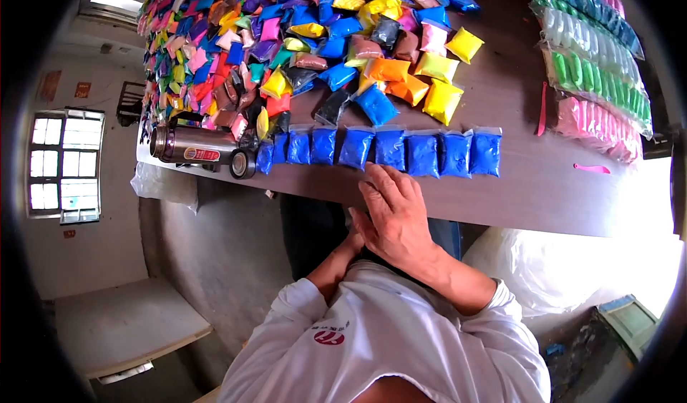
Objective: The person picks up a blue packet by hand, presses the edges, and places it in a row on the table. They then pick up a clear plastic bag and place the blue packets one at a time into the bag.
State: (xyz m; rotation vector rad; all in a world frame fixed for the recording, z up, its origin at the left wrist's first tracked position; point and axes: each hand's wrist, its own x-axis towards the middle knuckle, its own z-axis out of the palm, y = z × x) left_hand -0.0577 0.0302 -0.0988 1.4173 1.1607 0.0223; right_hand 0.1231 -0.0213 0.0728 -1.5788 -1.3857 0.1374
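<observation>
My right hand [393, 213] reaches over the front edge of the table, fingers loosely stretched and slightly apart, with nothing in its grip. Its fingertips come right up to the lower edge of a blue packet [390, 150] in the middle of a row. Several similar clear-wrapped blue packets, among them one at the right end [486, 153] and one left of my fingers [356, 148], lie side by side along the front of the table. My left hand [353, 237] is low at my lap, mostly hidden behind the right one.
A large heap of coloured packets [308, 30] covers the table's [494, 102] back left. A steel flask [193, 145] lies at the left, its dark cap [242, 163] beside it. Bagged pink tools [597, 130] and loose pink sticks [592, 168] lie at the right.
</observation>
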